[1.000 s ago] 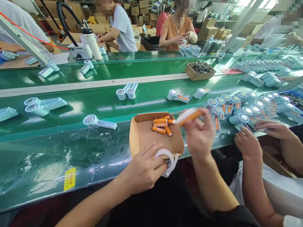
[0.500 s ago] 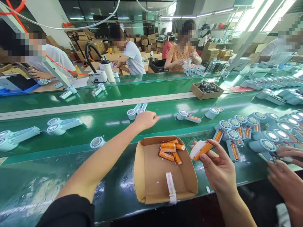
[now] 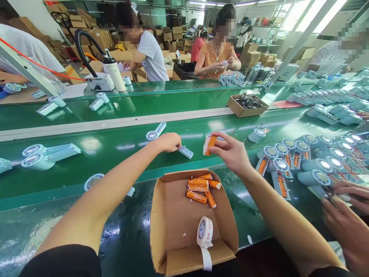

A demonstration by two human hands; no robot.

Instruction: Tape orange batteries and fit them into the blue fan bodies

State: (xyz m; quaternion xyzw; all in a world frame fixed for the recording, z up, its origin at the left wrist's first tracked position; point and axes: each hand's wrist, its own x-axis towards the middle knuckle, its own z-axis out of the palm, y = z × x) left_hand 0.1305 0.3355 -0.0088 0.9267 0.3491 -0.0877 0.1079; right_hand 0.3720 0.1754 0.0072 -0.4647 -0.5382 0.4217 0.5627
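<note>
Over the green belt, my left hand [image 3: 170,142] is closed on a light-blue handheld fan housing; its open handle [image 3: 185,151] sticks out to the right, and its round head is hidden by the hand. My right hand [image 3: 232,152] pinches an orange battery [image 3: 212,145] with a white strip along its side, to the right of that housing. Another fan housing [image 3: 152,134] lies just behind my left hand. Below my hands stands a cardboard box [image 3: 173,231] with several orange batteries [image 3: 198,187] and a roll of white tape [image 3: 205,232].
At right, a co-worker's hands [image 3: 346,207] work at a fan beside rows of fans with orange batteries [image 3: 279,165]. More fan housings [image 3: 43,157] lie to the left. A small box of black parts [image 3: 248,105] stands behind the belt. Several people sit across the line.
My left hand has taken hold of one of the two fan housings and turned it. My right hand has carried the battery up and left over the belt. The view has shifted, showing the tape roll.
</note>
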